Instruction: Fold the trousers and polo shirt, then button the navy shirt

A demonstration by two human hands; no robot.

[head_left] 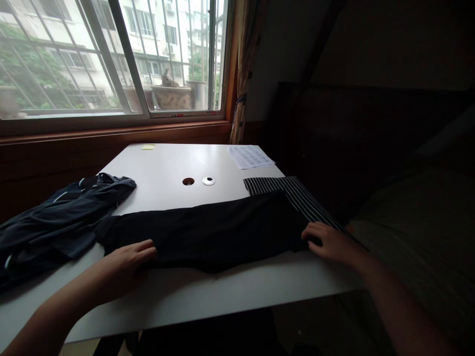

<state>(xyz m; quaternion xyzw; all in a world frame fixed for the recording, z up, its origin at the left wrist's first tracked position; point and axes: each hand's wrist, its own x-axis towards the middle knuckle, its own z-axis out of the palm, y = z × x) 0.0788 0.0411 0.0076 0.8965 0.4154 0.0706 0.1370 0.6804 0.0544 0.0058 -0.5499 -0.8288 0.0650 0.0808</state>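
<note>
The dark garment [208,230] lies lengthwise across the bench [260,277], looking light, limp and best held by its ends, where the left hand [129,262] curls over the near edge and the right hand [326,240] pinches a corner.

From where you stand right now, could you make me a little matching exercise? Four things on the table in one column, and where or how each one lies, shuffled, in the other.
Things:
1. black cloth
2. striped cloth
3. printed paper
4. yellow note

Places and states:
A. at the far right corner of the white table
B. spread out, with the left hand and right hand at its near edge
C. by the far edge, towards the left
D. at the right side, partly covered by another cloth

Right pairs: 1-B, 2-D, 3-A, 4-C
</note>
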